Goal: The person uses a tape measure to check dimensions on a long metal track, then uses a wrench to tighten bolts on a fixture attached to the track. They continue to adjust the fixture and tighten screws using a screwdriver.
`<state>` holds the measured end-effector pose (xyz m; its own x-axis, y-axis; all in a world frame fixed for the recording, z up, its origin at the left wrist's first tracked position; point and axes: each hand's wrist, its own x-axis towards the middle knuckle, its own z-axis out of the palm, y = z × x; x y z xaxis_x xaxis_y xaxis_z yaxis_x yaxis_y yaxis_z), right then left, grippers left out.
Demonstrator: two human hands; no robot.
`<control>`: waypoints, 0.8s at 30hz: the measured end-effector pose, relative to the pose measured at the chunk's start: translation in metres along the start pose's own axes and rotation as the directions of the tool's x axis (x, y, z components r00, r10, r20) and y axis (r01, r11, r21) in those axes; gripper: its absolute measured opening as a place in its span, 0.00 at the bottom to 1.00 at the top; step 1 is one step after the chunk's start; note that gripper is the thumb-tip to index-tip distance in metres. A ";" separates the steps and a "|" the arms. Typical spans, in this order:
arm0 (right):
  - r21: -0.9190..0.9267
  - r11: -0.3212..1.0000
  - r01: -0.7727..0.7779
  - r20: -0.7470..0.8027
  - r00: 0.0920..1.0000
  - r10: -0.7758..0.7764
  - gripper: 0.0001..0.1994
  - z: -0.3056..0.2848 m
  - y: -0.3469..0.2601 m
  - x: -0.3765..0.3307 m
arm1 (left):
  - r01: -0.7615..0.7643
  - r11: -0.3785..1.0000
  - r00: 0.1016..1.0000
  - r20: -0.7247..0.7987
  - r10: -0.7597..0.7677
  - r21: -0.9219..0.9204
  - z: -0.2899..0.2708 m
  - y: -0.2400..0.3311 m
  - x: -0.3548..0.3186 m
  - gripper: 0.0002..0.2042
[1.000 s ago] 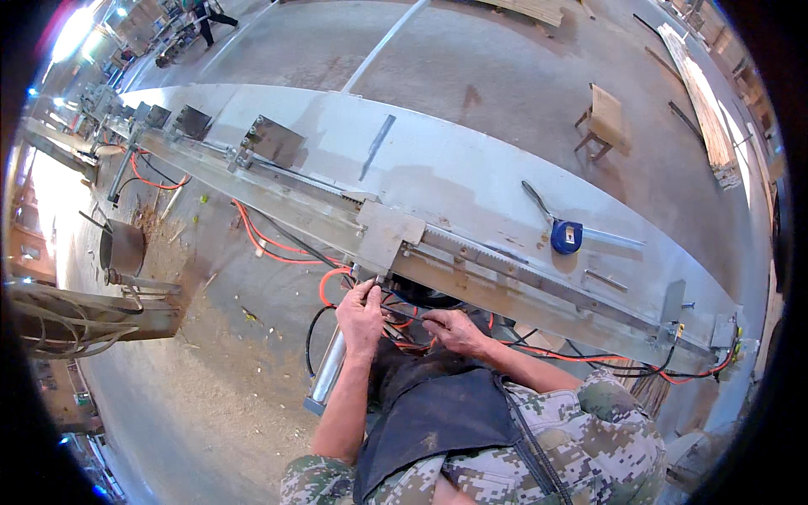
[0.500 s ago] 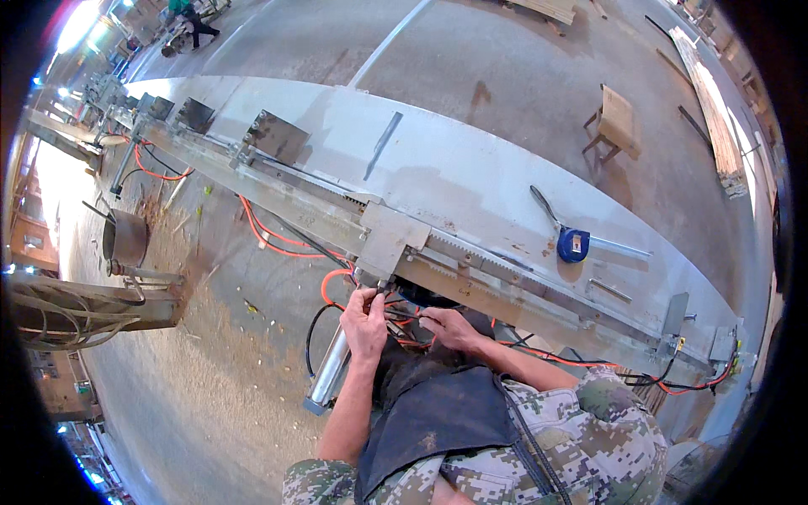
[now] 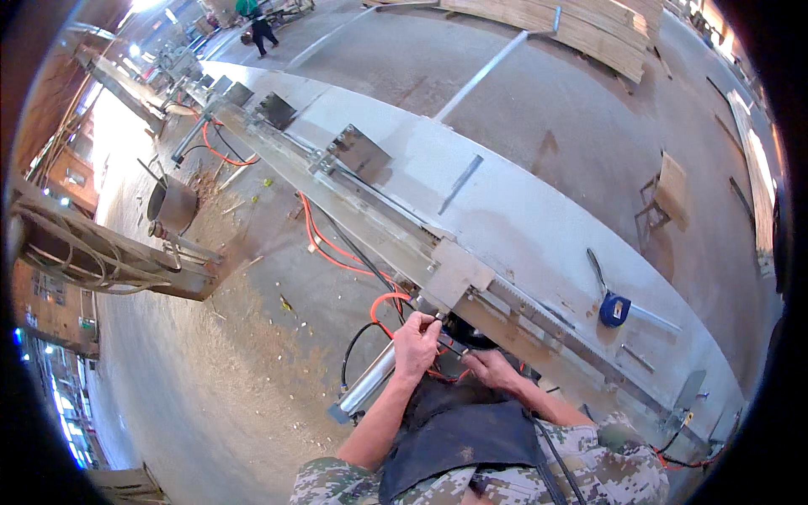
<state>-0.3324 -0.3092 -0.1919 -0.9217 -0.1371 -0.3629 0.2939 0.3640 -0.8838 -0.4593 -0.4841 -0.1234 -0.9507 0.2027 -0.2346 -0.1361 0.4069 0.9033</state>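
Note:
My left hand (image 3: 416,347) is closed in a pinch at the underside of a grey metal block (image 3: 459,273) on the long rail. Whatever is between its fingertips is too small to make out. Just to the right, my right hand (image 3: 493,370) is closed with its fingers curled, around the end of a thin dark rod-like piece (image 3: 451,347) that points toward the left hand. Its kind cannot be told. Below the left hand slants a silver pneumatic cylinder (image 3: 370,379). Orange air hoses (image 3: 389,300) and a black hose (image 3: 349,349) loop beside it.
A long pale machine table (image 3: 539,219) with a toothed rack (image 3: 539,313) runs diagonally across. On it lie a blue tape measure (image 3: 614,310) and a short metal rod (image 3: 637,358). A wooden stool (image 3: 669,192), stacked lumber (image 3: 581,38) and a distant person (image 3: 257,25) are beyond; a metal bucket (image 3: 173,204) stands left.
The whole view has swung, so the machine and both hands sit farther right and lower in the picture. Both hands keep their places under the metal block.

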 end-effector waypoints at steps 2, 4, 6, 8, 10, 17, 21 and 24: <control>0.162 0.981 -0.107 0.007 0.994 0.107 0.15 -0.021 -0.057 -0.032 | -0.070 0.996 0.997 -0.008 0.071 0.053 -0.002 0.002 -0.004 0.07; 0.228 0.958 -0.174 0.022 0.985 0.174 0.15 -0.045 -0.108 -0.054 | -0.127 0.989 0.992 -0.015 0.128 0.082 -0.002 0.009 -0.006 0.06; 0.189 0.974 -0.128 0.036 0.992 0.123 0.15 -0.062 -0.148 -0.065 | -0.205 0.974 0.978 -0.015 0.207 0.101 -0.012 0.029 -0.018 0.06; 0.402 0.906 -0.130 0.099 0.990 0.098 0.15 -0.058 -0.161 -0.068 | -0.304 0.952 0.952 0.060 0.302 0.033 -0.017 0.015 -0.024 0.06; 0.322 0.934 0.156 -0.003 0.987 -0.163 0.13 -0.058 -0.197 -0.044 | -0.389 0.921 0.920 0.062 0.388 0.015 -0.022 0.010 -0.026 0.06; -0.646 0.734 0.209 0.056 0.972 -0.228 0.16 -0.006 -0.246 0.163 | -0.162 0.910 0.962 -0.143 0.231 0.381 -0.041 -0.015 0.011 0.12; -0.834 0.533 0.141 0.136 0.990 -0.048 0.15 0.008 -0.190 0.216 | 0.135 0.978 0.981 0.161 -0.110 -0.159 -0.042 -0.004 0.030 0.13; -0.802 0.587 0.106 0.111 0.993 -0.027 0.13 0.022 -0.189 0.218 | 0.302 0.934 0.941 0.213 -0.262 -0.188 -0.049 -0.008 0.028 0.11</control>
<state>-0.5829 -0.4285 -0.1105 -0.8956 -0.2485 -0.3690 -0.1282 0.9385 -0.3207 -0.4980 -0.5253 -0.1197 -0.8002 0.2738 -0.5336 -0.4670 0.2738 0.8408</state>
